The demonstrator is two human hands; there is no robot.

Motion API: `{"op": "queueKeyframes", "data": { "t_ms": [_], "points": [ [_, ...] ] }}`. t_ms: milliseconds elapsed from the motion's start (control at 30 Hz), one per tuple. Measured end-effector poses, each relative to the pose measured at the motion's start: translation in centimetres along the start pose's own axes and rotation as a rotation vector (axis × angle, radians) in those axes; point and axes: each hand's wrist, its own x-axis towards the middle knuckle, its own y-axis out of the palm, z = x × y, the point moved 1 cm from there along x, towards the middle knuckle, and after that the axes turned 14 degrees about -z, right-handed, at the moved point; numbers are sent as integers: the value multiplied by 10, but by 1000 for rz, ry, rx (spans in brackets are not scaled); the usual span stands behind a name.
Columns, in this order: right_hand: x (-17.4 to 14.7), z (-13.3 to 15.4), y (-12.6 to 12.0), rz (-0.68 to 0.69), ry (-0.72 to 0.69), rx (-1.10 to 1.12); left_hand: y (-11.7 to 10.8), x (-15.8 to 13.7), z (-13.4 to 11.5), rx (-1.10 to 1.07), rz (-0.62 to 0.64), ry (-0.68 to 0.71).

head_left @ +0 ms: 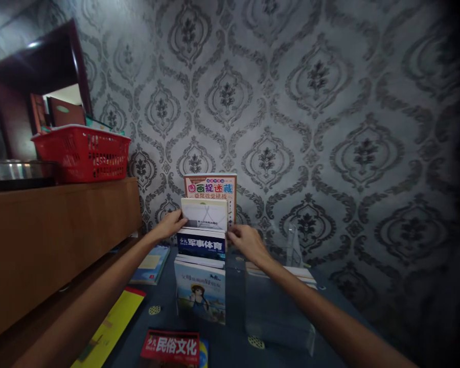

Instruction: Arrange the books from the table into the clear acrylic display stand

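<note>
A white book (204, 213) stands upright in a row of books, in front of a taller picture book (210, 185) with colourful lettering. My left hand (171, 224) is closed on the white book's left edge, thumb in front. At the right edge, my right hand (247, 240) has its fingers pinched together against the book; its fingertips are partly hidden. In front of the white book stand a dark blue book (201, 245) and, nearest me, a light blue book (200, 294) with a girl on its cover.
A clear plastic holder (278, 306) with books stands on the right of the dark cloth. A red-covered book (170, 347), a yellow book (111, 327) and a bluish book (151, 266) lie around the row. On the left, a wooden cabinet (61, 225) bears a red basket (84, 153) and a metal basin (19, 171).
</note>
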Motion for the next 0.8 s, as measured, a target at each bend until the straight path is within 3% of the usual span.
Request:
{"op": "queueKeyframes", "data": {
  "t_ms": [100,167,367,800],
  "points": [
    [10,-6,-10,-199,51,16,0,-1,-1,53,-3,-8],
    [20,-8,-13,-239,25,23,0,-1,-3,83,-14,-11],
    [48,-5,-11,27,12,61,2,-1,-8,200,-12,-24],
    [53,-7,-8,118,134,171,8,-1,-11,260,34,-58]
  ]
}}
